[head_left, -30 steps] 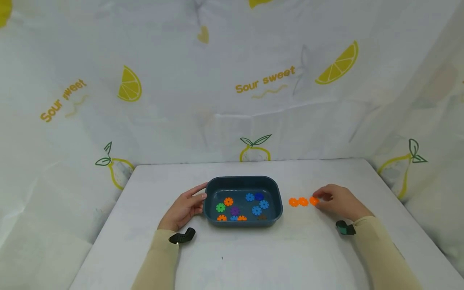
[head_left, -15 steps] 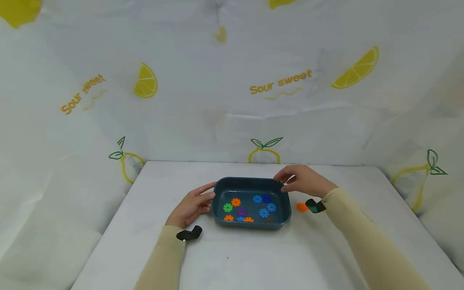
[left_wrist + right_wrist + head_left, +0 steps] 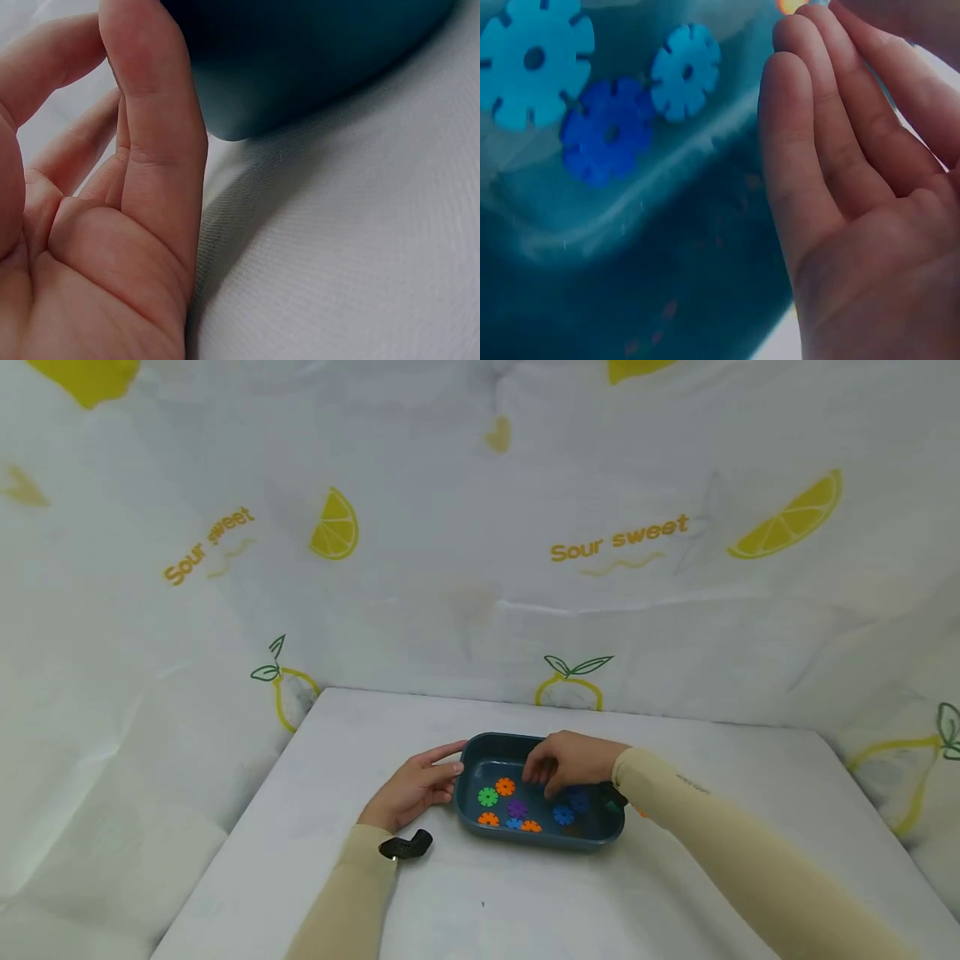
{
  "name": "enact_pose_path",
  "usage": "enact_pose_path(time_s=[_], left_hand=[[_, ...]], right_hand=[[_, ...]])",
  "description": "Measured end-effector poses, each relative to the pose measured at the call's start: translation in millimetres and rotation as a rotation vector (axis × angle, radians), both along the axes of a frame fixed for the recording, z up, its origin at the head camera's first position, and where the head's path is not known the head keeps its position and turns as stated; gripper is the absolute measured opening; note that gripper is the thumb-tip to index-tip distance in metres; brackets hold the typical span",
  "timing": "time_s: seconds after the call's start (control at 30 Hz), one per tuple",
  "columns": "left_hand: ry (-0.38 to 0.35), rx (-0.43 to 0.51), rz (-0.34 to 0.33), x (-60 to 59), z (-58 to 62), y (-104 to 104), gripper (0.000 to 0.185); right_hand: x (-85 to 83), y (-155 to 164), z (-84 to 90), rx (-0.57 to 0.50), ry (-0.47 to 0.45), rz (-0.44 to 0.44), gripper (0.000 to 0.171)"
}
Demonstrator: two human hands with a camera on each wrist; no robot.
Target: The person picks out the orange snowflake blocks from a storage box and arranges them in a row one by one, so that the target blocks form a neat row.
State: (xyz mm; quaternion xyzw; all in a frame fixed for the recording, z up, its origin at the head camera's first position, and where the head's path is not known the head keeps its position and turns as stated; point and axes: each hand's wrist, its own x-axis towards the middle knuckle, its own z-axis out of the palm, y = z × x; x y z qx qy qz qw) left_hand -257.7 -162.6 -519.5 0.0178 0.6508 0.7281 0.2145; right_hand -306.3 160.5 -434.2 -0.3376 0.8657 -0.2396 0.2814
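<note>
A dark blue-green tray (image 3: 538,842) on the table holds several notched plastic discs, among them a green disc (image 3: 487,797), an orange disc (image 3: 506,787) and a purple disc (image 3: 517,808). My left hand (image 3: 412,789) rests against the tray's left end, thumb and index fingertips touching its wall. Inside the tray, my right hand (image 3: 573,760) reaches down with bent, spread fingers; nothing shows between them. The right wrist view has a dark blue disc (image 3: 607,133) and two lighter blue discs beside that hand. What lies right under its fingertips is hidden.
Right of the tray, a bit of an orange disc (image 3: 642,813) shows from behind the right forearm. A white cloth with lemon prints (image 3: 480,635) hangs behind the white table (image 3: 570,910).
My right hand has left the row of orange discs on the table, crossed the tray's right rim and come down inside the tray. The left hand stays at the tray; the head view has shifted.
</note>
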Motion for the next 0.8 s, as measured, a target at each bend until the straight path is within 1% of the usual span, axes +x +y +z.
enact_pose_path(time_s=[0.17,0.33,0.53,0.8], left_hand=[[-0.01,0.0,-0.016,-0.7,-1.0,1.4,0.055],[-0.008,-0.017,-0.006,-3.7,-0.1,-0.3,0.053],[-0.014,-0.019,-0.009,-5.2,2.8,0.6,0.055],[-0.021,-0.013,0.001,-2.9,2.3,1.0,0.054]], right_hand=[[8.7,-12.8,-8.7,0.074,-0.014,0.044,0.027],[18.4,-25.9,-9.2,0.101,-0.028,0.1,0.026],[24.7,-32.4,-8.2,0.122,-0.044,0.105,0.026],[28.2,-36.0,-16.1,0.129,0.007,0.145,0.029]])
